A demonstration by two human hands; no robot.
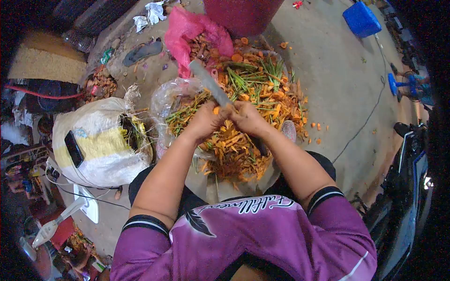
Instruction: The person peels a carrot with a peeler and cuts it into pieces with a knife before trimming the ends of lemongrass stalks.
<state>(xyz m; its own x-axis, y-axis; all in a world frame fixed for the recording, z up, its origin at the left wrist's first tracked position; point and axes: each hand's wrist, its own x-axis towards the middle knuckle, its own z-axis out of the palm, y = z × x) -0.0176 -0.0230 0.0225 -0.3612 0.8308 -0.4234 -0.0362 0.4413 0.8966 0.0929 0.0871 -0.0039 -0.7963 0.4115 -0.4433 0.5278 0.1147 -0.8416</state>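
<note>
As the person sits on the concrete floor (328, 70) in a purple jersey (262, 234), the work lies dead ahead, at 12 o'clock from the lap. Largest item: a heap of orange peelings and green stems (253, 93) spread over a sheet, placed within arm's reach so offcuts drop straight onto it. At 9 o'clock stands a white sack (98, 140), mouth open toward the heap, a dark phone (74, 149) resting on its side. At 11 o'clock a pink plastic bag (187, 28) lies against a red tub (241, 14); a blue container (361, 18) sits well apart at 1 o'clock. A clear plastic bag (171, 98) touches the heap's left edge.

Right hand (251, 119): fingers closed around the handle of a knife (211, 84), blade angled up toward 11 o'clock, away from the body. Left hand (204, 122): fingers curled shut on a small orange piece (216, 110), held against the blade's base, presumably so that thumb steadies the cut.
</note>
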